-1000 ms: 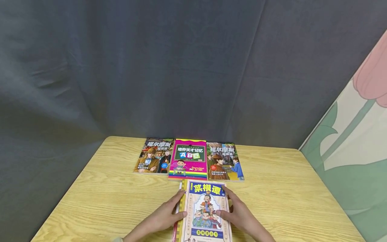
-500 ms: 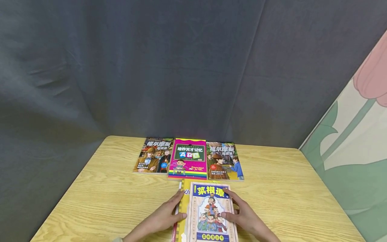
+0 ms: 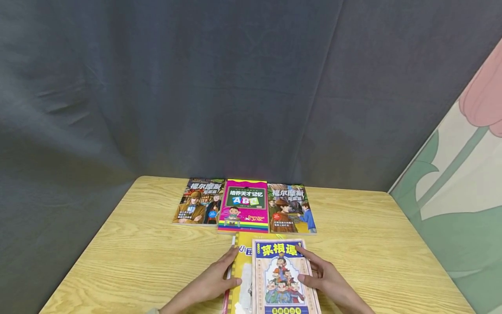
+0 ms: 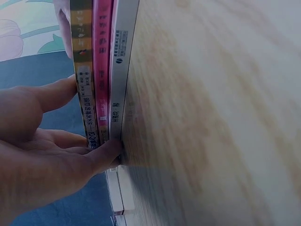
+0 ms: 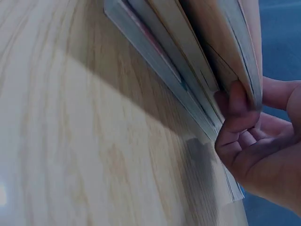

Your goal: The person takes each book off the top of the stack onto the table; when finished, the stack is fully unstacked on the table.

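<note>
Right hand (image 3: pixel 326 281) pinched a cartoon book (image 3: pixel 285 279), low middle of head view, left hand (image 3: pixel 219 275) gripped the pile (image 3: pixel 243 259) underneath, only left wrist view showed lettered spines (image 4: pixel 101 59), only right wrist view fingertips (image 5: pixel 238 96) beneath the book.

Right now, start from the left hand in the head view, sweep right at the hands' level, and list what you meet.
Bare left hand, yellow-covered book, cream book with blue title band, bare right hand, off-white wall with pink-and-green flower print.

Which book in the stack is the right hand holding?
The cartoon-covered top book: the right hand pinches its edge. Beneath it lie the yellow book, pink-spined book and white-spined book.
</note>
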